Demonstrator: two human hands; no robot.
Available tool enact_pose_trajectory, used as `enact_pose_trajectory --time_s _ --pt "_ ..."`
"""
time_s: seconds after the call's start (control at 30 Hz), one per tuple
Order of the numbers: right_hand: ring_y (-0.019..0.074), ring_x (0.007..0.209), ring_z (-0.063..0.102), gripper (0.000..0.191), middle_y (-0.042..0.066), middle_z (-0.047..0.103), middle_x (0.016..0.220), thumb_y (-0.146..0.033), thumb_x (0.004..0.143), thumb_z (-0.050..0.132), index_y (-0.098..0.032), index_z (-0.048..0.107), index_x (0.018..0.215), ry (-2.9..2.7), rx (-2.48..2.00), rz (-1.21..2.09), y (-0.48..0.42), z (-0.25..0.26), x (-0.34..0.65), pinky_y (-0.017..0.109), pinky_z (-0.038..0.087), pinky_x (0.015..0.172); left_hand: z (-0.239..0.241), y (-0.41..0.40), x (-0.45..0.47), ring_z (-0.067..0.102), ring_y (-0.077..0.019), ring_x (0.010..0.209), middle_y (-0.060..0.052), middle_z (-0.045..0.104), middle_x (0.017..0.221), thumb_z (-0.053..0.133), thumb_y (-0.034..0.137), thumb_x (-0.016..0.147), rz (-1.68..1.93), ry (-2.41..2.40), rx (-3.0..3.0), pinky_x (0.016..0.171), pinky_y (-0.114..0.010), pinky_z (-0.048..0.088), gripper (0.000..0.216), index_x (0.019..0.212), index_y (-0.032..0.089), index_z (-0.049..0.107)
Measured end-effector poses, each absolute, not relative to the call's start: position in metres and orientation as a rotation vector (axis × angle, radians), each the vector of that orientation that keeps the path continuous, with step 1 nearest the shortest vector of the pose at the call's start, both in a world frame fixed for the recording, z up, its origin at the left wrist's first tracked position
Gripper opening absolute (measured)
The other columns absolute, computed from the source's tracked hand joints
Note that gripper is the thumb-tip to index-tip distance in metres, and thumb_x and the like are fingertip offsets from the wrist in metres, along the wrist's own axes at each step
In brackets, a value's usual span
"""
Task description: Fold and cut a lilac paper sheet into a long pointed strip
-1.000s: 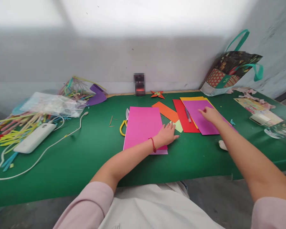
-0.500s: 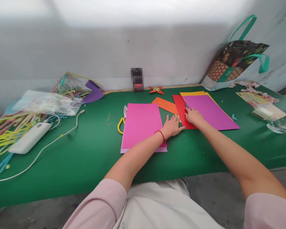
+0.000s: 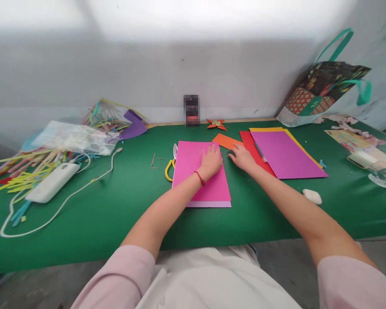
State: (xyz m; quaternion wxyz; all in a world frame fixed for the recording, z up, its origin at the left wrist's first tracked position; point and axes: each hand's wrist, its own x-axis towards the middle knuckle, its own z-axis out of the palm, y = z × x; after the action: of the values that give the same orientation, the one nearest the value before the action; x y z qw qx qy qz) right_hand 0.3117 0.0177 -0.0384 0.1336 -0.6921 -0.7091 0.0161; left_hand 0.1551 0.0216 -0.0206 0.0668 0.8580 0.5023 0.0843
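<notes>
My left hand lies flat with fingers spread on a pink paper sheet in the middle of the green table. A paler sheet peeks out under the pink one's near edge. My right hand rests just right of the pink sheet, fingers curled loosely on the table beside an orange paper strip; whether it holds anything is unclear. To its right lie a red sheet, a purple sheet over a yellow one, and a grey pen.
Yellow-handled scissors poke out left of the pink sheet. A white power bank with cable, a plastic bag and coloured strips fill the left. A folded paper star, a patterned bag, a white eraser and paper scraps sit at the back and right.
My left hand slid from the pink sheet's right edge up onto its upper middle. My right hand drew back from the purple sheet to the table beside the orange strip.
</notes>
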Motion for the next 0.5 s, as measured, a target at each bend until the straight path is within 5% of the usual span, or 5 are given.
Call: enact_pose_trajectory --time_s 0.17,0.5 --pt "0.0266 0.117 0.053 0.034 0.018 0.056 0.125 -0.023 0.091 0.041 -0.010 0.060 0.117 -1.982 -1.994 0.168 0.015 -0.031 0.275 0.037 0.041 0.098 -0.003 0.023 0.085 0.050 -0.0335 0.122 -0.024 0.053 0.130 0.040 0.019 0.089 0.393 1.868 2.291 0.100 -0.044 0.040 0.039 0.124 0.005 0.051" --pt "0.0265 0.108 0.058 0.050 0.018 0.056 0.124 -0.023 0.085 0.050 -0.012 0.045 0.134 -1.902 -2.155 0.400 0.022 -0.014 0.253 0.034 0.044 0.090 -0.007 0.042 0.032 0.054 -0.0336 0.115 -0.025 0.056 0.122 0.055 0.020 0.081 0.627 1.923 1.857 0.094 -0.041 0.043 0.041 0.118 0.004 0.054"
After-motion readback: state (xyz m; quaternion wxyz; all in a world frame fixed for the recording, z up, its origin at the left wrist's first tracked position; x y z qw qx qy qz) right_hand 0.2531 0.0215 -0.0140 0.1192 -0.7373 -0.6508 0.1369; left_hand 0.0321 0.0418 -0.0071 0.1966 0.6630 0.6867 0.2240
